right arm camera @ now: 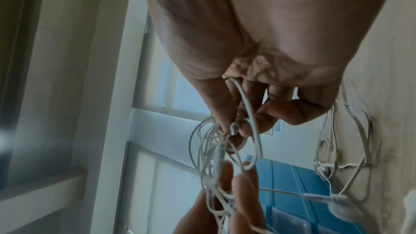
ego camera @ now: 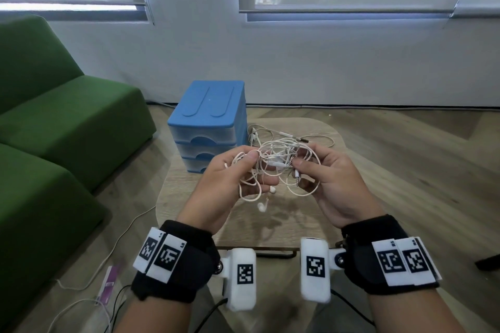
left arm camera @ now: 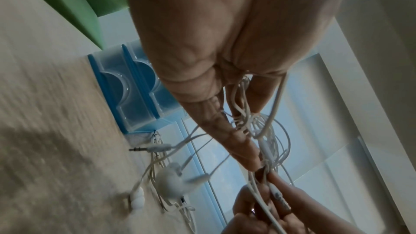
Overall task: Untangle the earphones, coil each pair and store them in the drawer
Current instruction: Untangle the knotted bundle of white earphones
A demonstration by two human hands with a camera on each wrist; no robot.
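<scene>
A tangled bundle of white earphones [ego camera: 278, 162] hangs in the air between both hands, above the small wooden table [ego camera: 243, 224]. My left hand [ego camera: 243, 170] pinches cords at the bundle's left side, and earbuds [ego camera: 262, 207] dangle below it. My right hand [ego camera: 303, 167] pinches the cords near a jack plug [ego camera: 297, 180]. The wrist views show the same tangle [left arm camera: 268, 141] [right arm camera: 216, 149] gripped by the fingers of both hands. Another earphone pair [ego camera: 286, 135] lies loose on the table behind. The blue drawer unit [ego camera: 208, 121] stands at the table's far left, its three drawers closed.
A green sofa [ego camera: 54, 121] fills the left side. White and black cables [ego camera: 89, 278] trail on the wooden floor at the lower left, near a purple packet [ego camera: 108, 284]. The wall and windows stand behind the table.
</scene>
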